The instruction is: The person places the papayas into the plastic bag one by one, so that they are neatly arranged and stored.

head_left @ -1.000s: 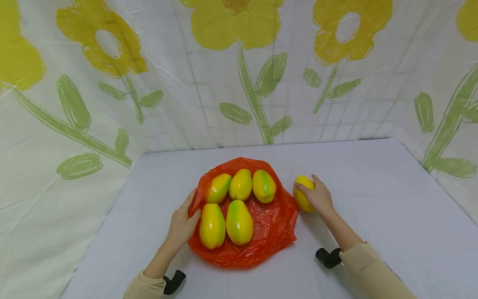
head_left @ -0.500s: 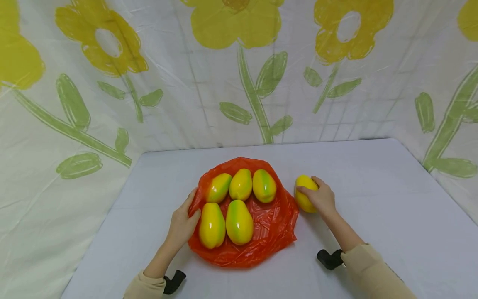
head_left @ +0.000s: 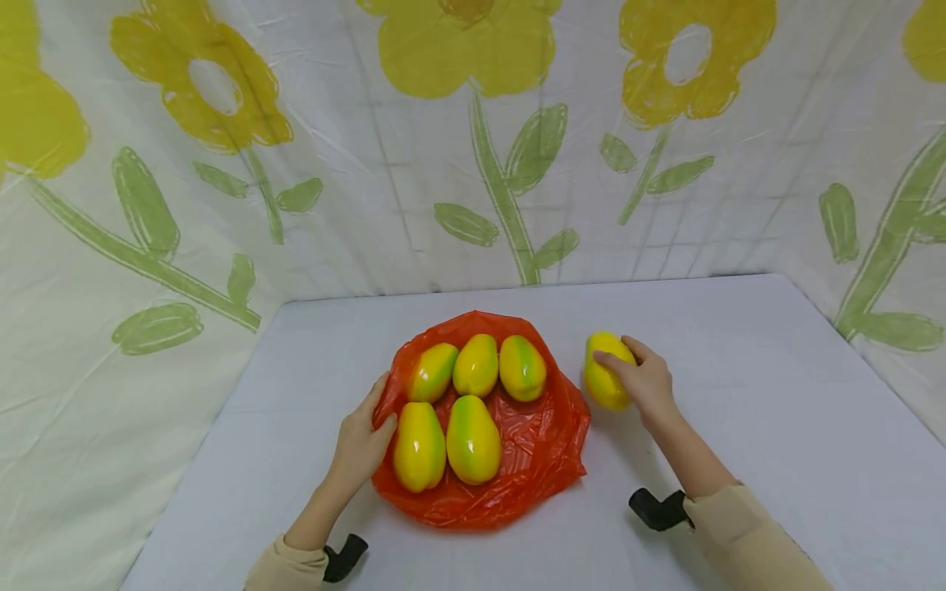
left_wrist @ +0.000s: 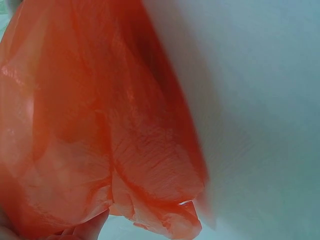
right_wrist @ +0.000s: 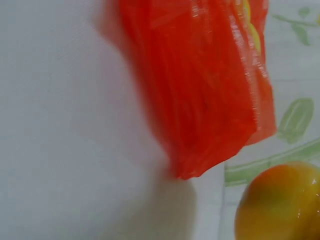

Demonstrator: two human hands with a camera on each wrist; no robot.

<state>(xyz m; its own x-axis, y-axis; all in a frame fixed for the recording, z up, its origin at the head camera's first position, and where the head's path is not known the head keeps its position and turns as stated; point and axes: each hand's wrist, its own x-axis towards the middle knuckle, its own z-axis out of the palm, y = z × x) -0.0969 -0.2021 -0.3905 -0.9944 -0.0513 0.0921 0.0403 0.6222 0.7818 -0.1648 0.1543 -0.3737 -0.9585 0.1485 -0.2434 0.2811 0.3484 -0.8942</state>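
A red plastic bag (head_left: 535,435) stands spread on the table with its mouth up and rim rolled outward. Several glossy yellow-green papayas (head_left: 475,439) lie inside, three along the far side and others nearer. At the bag's left rim my left hand (head_left: 362,439) pinches the plastic, thumb over the inner edge; its fingers (left_wrist: 92,227) show low in the left wrist view. To the right of the bag, my right hand (head_left: 643,382) grips another papaya (head_left: 604,373) between thumb and fingers, with a shadow under it. The right wrist view shows this papaya's end (right_wrist: 280,205) beside the bag's outer wall.
A white cloth covers the table (head_left: 776,394). Behind and on both sides hangs a pale curtain (head_left: 332,246) printed with yellow flowers and green leaves. Black wrist mounts (head_left: 654,509) stick out near each beige sleeve (head_left: 746,533).
My right hand has raised the papaya from beside the bag and shifted slightly right and away. The left hand, the bag and the papayas in it stay as they were.
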